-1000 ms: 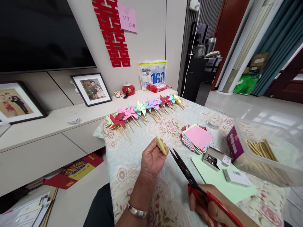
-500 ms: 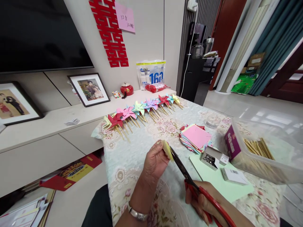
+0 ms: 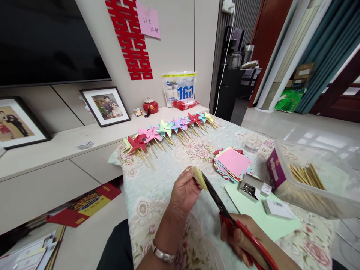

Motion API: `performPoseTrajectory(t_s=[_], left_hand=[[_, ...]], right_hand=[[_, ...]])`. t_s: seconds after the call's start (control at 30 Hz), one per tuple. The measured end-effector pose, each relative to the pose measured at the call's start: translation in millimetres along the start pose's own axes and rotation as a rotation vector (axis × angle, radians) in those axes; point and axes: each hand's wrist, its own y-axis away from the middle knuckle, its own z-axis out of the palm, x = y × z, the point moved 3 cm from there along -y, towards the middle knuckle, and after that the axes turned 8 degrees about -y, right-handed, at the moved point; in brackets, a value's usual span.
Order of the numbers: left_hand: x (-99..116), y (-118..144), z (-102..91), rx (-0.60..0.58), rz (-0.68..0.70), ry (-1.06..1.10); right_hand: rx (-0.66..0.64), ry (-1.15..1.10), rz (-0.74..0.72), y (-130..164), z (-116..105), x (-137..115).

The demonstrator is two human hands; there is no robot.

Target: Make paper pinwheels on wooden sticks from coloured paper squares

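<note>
Scissors [image 3: 225, 210] bite into the folded yellow paper [image 3: 199, 177] above the worktop [image 3: 157, 176]; left hand [image 3: 184, 193] pinches it, right hand [image 3: 242, 240] grips the red handles. Best kept taut, with short snips.

A row of paper pinwheels [image 3: 168, 131] on wooden sticks lies along the counter's [image 3: 152, 187] far edge. A stack of coloured paper squares [image 3: 233, 164] sits mid-counter. Toward the right edge are an open box of pins [image 3: 251, 186], a green sheet [image 3: 264, 215] and a clear tub of sticks [image 3: 312, 180].
</note>
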Motion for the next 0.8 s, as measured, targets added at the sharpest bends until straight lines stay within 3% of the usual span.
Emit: performPoseTrajectory(t_s=[0.47,0.7,0.8], left_hand=[[-2.2,-3.2,-5.8,0.024,-0.012,0.02],[-0.8,-5.0,-4.8,0.022,0.055,-0.097],[-1.7,-5.7,-2.5,0.018,0.171,-0.322]], right_hand=[[0.043,-0.054,0.023,-1.0,0.0,8.7],[0.025,-0.164,-0.07,-1.2,11.2,-12.9],[0.237,-0.208,-0.094,-8.1,5.1,-25.0]])
